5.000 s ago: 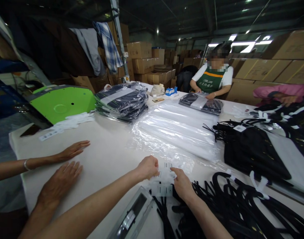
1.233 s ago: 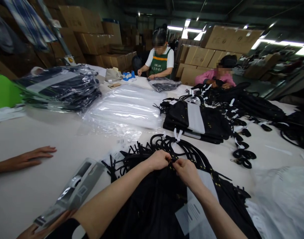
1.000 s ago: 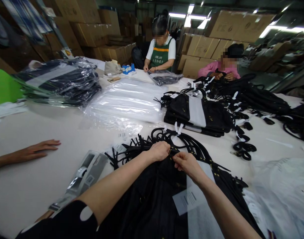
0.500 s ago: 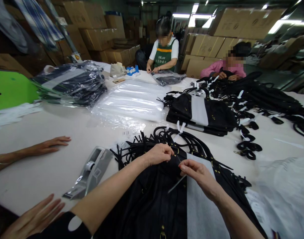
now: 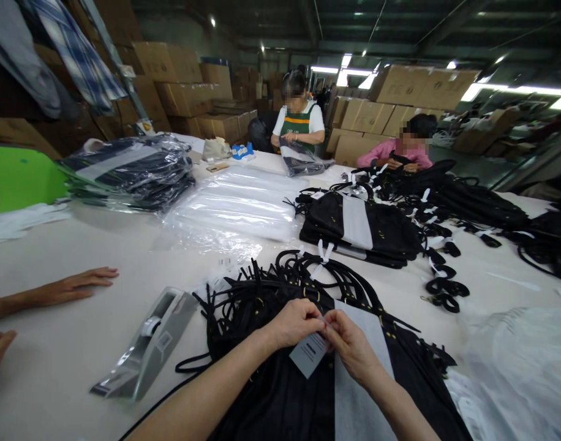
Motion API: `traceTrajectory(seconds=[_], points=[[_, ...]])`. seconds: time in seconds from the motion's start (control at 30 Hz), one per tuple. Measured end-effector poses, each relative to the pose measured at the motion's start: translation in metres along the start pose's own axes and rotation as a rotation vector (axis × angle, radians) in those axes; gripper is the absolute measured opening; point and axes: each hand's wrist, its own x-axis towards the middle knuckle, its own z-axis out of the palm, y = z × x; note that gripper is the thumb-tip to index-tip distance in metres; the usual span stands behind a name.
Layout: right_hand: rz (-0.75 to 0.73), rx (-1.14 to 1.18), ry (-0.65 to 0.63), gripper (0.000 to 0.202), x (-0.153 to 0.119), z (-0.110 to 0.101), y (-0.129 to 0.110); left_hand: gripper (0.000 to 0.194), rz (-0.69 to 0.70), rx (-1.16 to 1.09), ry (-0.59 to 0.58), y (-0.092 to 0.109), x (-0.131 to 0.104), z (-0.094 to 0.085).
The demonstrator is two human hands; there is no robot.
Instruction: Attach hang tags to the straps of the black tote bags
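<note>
My left hand (image 5: 296, 323) and my right hand (image 5: 351, 344) meet fingertip to fingertip over a black bag (image 5: 285, 392). A grey printed hang tag (image 5: 309, 355) dangles just below the fingers, its upper end pinched in my right hand. My left fingers are also closed in a pinch, but what they hold is hidden. Beneath the hands, the bag has a pale grey strip (image 5: 354, 401) along it and brass-coloured fittings. Black cord handles (image 5: 349, 275), tied with a white band (image 5: 323, 252), loop out at its far edge.
A tape dispenser (image 5: 149, 343) lies left, near a co-worker's hand (image 5: 85, 285). Behind are clear plastic bags (image 5: 234, 205), wrapped bags (image 5: 128, 171) and more black bags (image 5: 391, 233). Coiled straps (image 5: 441, 285) and crumpled plastic (image 5: 519, 361) lie right. Two people (image 5: 299, 122) work across the table.
My hands have come together from slightly apart. The tag, earlier seen edge-on, now shows its printed face. The co-worker's nearer hand has drawn back left. The view has tilted up slightly.
</note>
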Motion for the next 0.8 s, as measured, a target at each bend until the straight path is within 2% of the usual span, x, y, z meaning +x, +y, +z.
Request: traceTrajectory(seconds=[0.1,0.3,0.5,0.6,0.7,0.8], points=[[-0.008,-0.051,0.006,0.019,0.002,0.005,0.005,0.010,-0.121,-0.053,0.057,-0.001,0.002,0.006],[-0.154,-0.299,0.171,0.019,0.002,0.009,0.011,0.014,-0.260,-0.144,0.093,0.000,0.003,0.006],[-0.314,-0.388,0.130,0.016,0.002,0.009,0.005,0.015,-0.379,-0.253,0.070,0.002,0.004,0.001],[-0.234,-0.306,0.089,0.015,0.003,0.007,0.004,0.013,-0.405,-0.277,0.073,0.002,0.004,0.000],[-0.107,-0.104,0.058,0.017,0.005,0.007,0.008,0.015,-0.407,-0.277,0.094,0.004,0.003,0.001],[-0.046,0.048,0.055,0.021,0.009,0.008,0.013,0.017,-0.411,-0.255,0.108,0.005,0.003,0.003]])
